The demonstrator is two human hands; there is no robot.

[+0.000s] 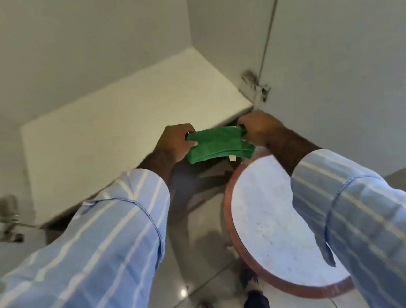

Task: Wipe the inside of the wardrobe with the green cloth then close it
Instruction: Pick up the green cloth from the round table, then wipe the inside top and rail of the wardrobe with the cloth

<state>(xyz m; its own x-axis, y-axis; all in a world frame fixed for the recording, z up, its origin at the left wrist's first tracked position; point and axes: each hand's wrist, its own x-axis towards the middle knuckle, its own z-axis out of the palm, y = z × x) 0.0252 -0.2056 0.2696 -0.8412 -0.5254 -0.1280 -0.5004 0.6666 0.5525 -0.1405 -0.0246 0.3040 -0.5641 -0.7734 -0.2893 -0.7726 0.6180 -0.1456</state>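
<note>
A folded green cloth [218, 145] hangs in the air between my two hands, just in front of the wardrobe's front edge. My left hand [175, 141] grips its left end and my right hand [261, 129] grips its right end. The wardrobe stands open: its white bottom shelf [109, 136] lies beyond my hands, with grey inner walls behind and to the right. The right door [352, 73] is swung open on a metal hinge [256, 84]. A small white tag shows under the cloth.
A round white table top with a reddish-brown rim [276, 226] stands low at the right, under my right forearm. The left door hinge [8, 219] shows at the left edge. Glossy grey floor tiles [202, 242] and my feet are below.
</note>
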